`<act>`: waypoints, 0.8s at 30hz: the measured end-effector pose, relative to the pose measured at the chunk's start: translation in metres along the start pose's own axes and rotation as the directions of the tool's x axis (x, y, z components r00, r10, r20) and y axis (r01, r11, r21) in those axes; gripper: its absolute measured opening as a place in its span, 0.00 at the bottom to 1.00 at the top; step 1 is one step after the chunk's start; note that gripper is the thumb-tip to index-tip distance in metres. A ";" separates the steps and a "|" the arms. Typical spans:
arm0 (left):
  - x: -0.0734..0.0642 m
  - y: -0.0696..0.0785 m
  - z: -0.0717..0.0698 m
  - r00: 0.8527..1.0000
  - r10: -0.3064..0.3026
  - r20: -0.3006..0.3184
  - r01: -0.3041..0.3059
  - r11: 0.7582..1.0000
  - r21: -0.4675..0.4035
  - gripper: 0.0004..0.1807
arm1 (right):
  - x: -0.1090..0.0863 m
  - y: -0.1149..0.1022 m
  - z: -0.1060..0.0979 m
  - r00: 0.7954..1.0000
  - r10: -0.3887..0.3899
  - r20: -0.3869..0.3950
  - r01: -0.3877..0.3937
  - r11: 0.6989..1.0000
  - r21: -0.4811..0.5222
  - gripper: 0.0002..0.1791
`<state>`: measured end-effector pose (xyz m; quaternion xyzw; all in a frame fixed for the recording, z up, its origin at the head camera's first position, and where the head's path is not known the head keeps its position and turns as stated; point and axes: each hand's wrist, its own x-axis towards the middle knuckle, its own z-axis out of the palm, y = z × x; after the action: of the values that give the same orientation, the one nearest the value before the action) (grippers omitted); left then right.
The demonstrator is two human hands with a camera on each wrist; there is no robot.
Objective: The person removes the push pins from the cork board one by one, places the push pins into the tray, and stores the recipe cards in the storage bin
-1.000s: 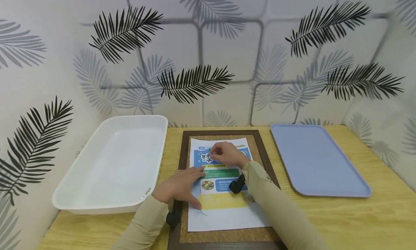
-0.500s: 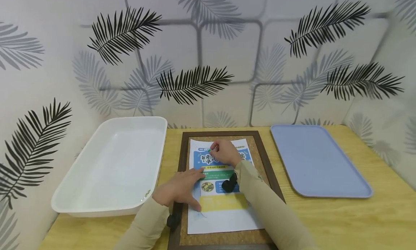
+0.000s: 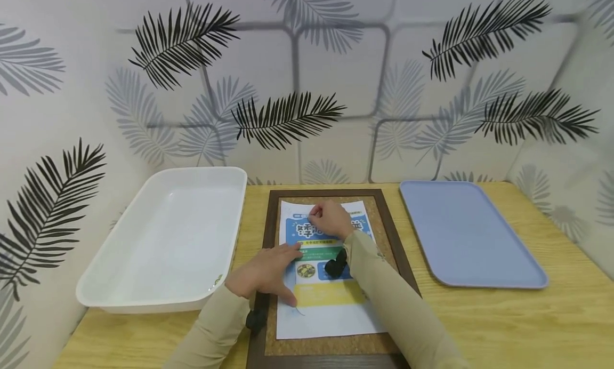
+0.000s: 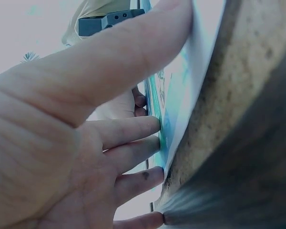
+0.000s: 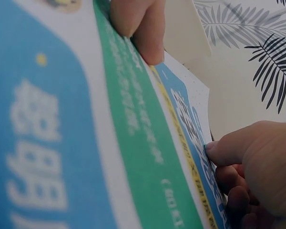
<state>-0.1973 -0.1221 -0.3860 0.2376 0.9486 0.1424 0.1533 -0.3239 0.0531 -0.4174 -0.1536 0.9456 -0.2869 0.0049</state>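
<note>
A printed poster sheet [image 3: 331, 321] in blue, green and yellow lies on a cork board [image 3: 307, 349] with a dark brown frame. My left hand [image 3: 266, 270] rests spread on the sheet's left side; the left wrist view shows its straight fingers [image 4: 133, 126] touching the paper near the edge. My right hand [image 3: 332, 219] is at the upper part of the poster, thumb and index finger pinched together against the printed heading. The small green push pin at those fingertips is almost wholly hidden now. In the right wrist view, the right thumb [image 5: 224, 151] meets the paper.
A deep white tray [image 3: 163, 241] stands left of the board, close to my left forearm. To the right lies a flat blue-grey tray [image 3: 472, 235]. The wooden table [image 3: 484, 326] ends at a leaf-patterned wall [image 3: 336, 145] behind.
My right hand has shifted slightly and lowered its wrist, its fingertips staying at the heading; the green at them has become hidden. My left hand stays in place on the sheet.
</note>
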 end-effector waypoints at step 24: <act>-0.002 0.001 -0.001 1.000 0.001 0.016 -0.001 1.000 -0.029 0.50 | 0.002 0.003 0.003 1.000 0.019 0.020 -0.019 0.999 -0.027 0.09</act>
<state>-0.1955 -0.1230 -0.3841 0.2371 0.9450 0.1541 0.1643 -0.3262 0.0535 -0.4212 -0.1475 0.9507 -0.2724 0.0149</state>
